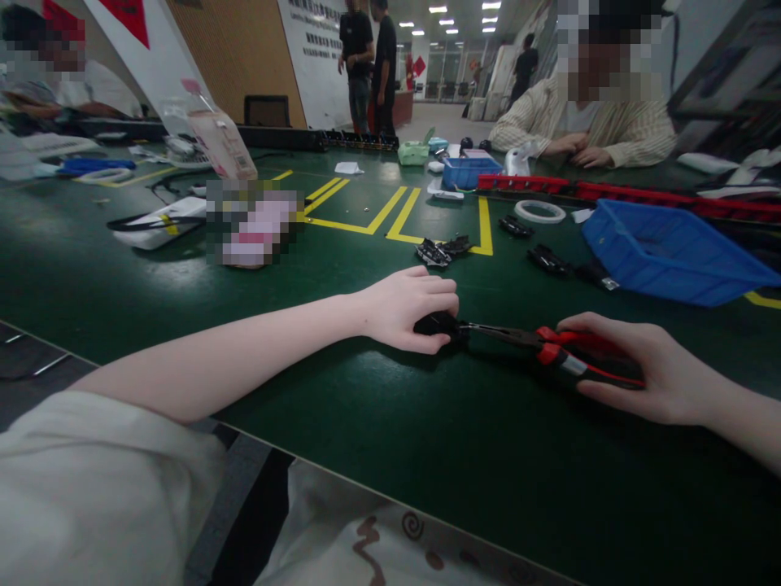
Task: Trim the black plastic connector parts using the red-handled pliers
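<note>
My left hand point(415, 309) is closed around a small black part point(440, 325) on the green table. Its fingers cover much of that part, so its full shape is hidden. Long-nose pliers point(555, 348) with red and black handles lie in the grip of my right hand point(647, 366). The plier tips reach left and meet the black part beside my left fingertips. Just beyond my left hand are several loose black pieces point(434, 252). More black parts point(549, 260) lie farther to the right.
A blue bin point(671, 252) stands at right, near a roll of tape point(540, 212). A phone point(259, 228), a white case point(159, 224) and a bottle point(223, 142) are at left. Across the table sits a person in a striped shirt point(530, 122), behind a red strip point(610, 195).
</note>
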The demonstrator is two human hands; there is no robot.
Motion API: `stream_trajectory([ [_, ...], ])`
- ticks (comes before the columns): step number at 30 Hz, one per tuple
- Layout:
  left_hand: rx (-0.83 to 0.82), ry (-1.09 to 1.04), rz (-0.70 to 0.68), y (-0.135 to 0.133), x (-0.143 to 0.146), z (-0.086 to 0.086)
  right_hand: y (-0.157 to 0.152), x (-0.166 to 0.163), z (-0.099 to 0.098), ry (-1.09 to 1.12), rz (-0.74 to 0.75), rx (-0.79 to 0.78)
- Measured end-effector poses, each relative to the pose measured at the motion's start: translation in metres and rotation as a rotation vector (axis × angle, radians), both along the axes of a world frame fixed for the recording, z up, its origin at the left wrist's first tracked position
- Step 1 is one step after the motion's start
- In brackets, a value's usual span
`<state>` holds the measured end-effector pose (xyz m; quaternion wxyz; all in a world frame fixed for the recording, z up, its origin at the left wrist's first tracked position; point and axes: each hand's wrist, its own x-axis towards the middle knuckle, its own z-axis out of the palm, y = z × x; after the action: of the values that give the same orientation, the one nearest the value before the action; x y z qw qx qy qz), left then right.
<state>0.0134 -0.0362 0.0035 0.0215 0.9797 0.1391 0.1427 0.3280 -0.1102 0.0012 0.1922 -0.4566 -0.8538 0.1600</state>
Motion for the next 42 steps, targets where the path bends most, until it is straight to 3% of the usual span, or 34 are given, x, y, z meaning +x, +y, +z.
stream_trajectory([
  [22, 0.047, 0.047, -0.038, -0.003, 0.002, 0.003, 0.003, -0.001, 0.0, 0.0, 0.011, -0.011],
  [36, 0.192, 0.111, -0.059, -0.005, 0.005, 0.003, 0.003, -0.007, -0.002, -0.011, -0.02, 0.02],
  [42, 0.118, 0.079, -0.058, -0.003, 0.005, 0.001, 0.001, -0.01, 0.001, 0.002, 0.007, -0.005],
])
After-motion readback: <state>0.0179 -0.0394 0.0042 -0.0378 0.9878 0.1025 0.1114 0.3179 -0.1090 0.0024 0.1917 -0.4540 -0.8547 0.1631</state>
